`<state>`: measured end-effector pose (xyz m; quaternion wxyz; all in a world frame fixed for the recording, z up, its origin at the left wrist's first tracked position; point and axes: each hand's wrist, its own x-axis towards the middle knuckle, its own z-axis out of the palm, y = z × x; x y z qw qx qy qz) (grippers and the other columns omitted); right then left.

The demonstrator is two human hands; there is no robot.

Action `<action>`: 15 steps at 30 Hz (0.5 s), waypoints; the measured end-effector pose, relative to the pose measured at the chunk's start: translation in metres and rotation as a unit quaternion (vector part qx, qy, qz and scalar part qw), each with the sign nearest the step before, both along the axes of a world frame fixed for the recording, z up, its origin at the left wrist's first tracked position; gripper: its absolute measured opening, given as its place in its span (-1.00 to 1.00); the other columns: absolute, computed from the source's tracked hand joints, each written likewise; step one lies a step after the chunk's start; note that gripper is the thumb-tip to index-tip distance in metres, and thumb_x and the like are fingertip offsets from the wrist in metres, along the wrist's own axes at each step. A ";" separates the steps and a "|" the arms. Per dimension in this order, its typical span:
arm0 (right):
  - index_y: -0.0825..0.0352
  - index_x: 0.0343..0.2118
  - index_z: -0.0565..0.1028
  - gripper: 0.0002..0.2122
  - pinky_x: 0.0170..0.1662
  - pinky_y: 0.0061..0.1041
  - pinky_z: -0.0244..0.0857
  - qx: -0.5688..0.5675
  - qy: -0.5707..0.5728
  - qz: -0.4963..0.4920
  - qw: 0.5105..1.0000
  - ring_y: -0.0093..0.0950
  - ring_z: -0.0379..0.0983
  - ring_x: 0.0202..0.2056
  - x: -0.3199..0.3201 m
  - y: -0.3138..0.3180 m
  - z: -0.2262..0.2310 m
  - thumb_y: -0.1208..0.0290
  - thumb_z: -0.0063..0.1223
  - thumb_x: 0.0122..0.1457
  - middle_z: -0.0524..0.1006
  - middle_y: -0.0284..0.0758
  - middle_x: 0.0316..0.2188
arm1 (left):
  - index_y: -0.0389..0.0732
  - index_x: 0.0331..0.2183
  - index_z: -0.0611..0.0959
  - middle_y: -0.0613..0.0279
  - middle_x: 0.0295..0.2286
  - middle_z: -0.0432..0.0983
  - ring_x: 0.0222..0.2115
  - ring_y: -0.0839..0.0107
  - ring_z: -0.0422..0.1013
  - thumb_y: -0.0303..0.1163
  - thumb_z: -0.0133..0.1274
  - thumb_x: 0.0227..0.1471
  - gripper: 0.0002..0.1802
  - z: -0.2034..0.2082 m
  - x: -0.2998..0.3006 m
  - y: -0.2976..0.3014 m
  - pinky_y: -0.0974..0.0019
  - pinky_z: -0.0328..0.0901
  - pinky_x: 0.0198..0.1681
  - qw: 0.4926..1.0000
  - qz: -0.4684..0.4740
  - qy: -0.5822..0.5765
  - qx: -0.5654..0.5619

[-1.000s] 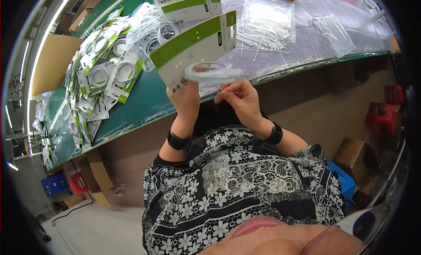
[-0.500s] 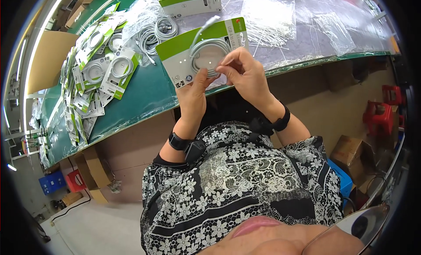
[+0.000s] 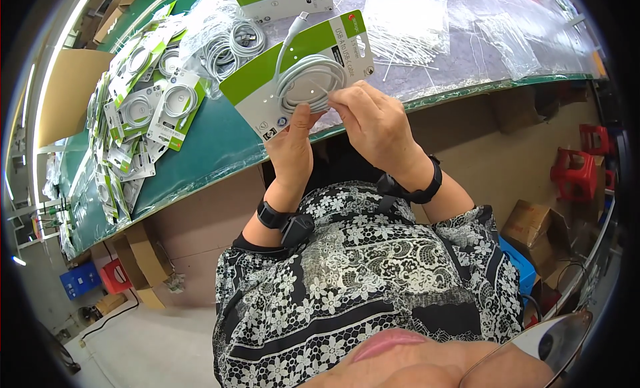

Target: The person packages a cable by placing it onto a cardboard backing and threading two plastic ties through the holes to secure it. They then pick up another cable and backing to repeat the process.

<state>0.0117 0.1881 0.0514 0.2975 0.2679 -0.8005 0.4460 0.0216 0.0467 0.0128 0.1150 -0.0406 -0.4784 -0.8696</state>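
Left hand (image 3: 292, 148) grips backing card (image 3: 259, 91) and coiled cable (image 3: 283, 88) over the table edge (image 3: 200, 183), right hand (image 3: 381, 125) pinching a thin tie (image 3: 321, 87); a slackened left grip could loosen the loops.

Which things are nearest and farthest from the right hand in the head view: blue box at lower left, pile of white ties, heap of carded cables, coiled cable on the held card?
Nearest to the right hand:
1. Coiled cable, at the fingertips
2. Pile of white ties, beyond on the table
3. Heap of carded cables, left
4. Blue box, far lower left
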 end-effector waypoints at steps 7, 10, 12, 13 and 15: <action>0.40 -0.39 0.49 -0.85 -0.44 -0.43 0.37 0.075 0.048 -0.028 0.996 -0.32 0.45 -0.48 0.002 0.002 0.007 0.66 0.12 -0.08 0.49 -0.26 -0.51 | -0.24 0.02 0.29 0.12 -0.09 0.36 -0.12 0.29 0.38 -0.52 -0.04 0.10 -0.57 0.000 0.000 -0.003 0.20 0.39 -0.09 1.000 -0.002 0.007 -0.022; 0.39 -0.39 0.49 -0.84 -0.44 -0.43 0.37 0.085 0.058 -0.035 0.994 -0.32 0.45 -0.49 0.001 0.002 0.007 0.66 0.12 -0.10 0.49 -0.26 -0.52 | -0.24 0.02 0.29 0.12 -0.09 0.36 -0.11 0.28 0.38 -0.52 -0.04 0.10 -0.57 0.000 -0.001 -0.002 0.19 0.39 -0.08 1.000 0.000 0.014 -0.027; 0.39 -0.39 0.49 -0.84 -0.44 -0.43 0.36 0.091 0.056 -0.036 0.994 -0.32 0.44 -0.48 0.001 0.002 0.008 0.66 0.12 -0.10 0.49 -0.25 -0.52 | -0.25 0.02 0.29 0.12 -0.08 0.35 -0.11 0.28 0.37 -0.53 -0.04 0.09 -0.56 -0.001 -0.001 -0.002 0.17 0.39 -0.08 0.999 0.008 0.019 -0.037; 0.39 -0.38 0.49 -0.83 -0.44 -0.44 0.36 0.094 0.054 -0.037 0.993 -0.32 0.44 -0.48 0.001 0.002 0.008 0.66 0.12 -0.10 0.48 -0.25 -0.52 | -0.25 0.02 0.29 0.12 -0.08 0.35 -0.11 0.28 0.37 -0.54 -0.03 0.09 -0.56 -0.001 -0.002 -0.002 0.16 0.39 -0.08 0.999 0.012 0.021 -0.043; 0.39 -0.38 0.49 -0.83 -0.44 -0.43 0.36 0.098 0.053 -0.036 0.993 -0.32 0.44 -0.48 0.000 0.002 0.008 0.66 0.12 -0.10 0.48 -0.26 -0.52 | -0.28 -0.02 0.33 0.13 -0.11 0.38 -0.13 0.30 0.38 -0.54 0.00 0.07 -0.59 -0.003 -0.003 -0.002 0.21 0.38 -0.11 0.998 0.029 0.025 -0.049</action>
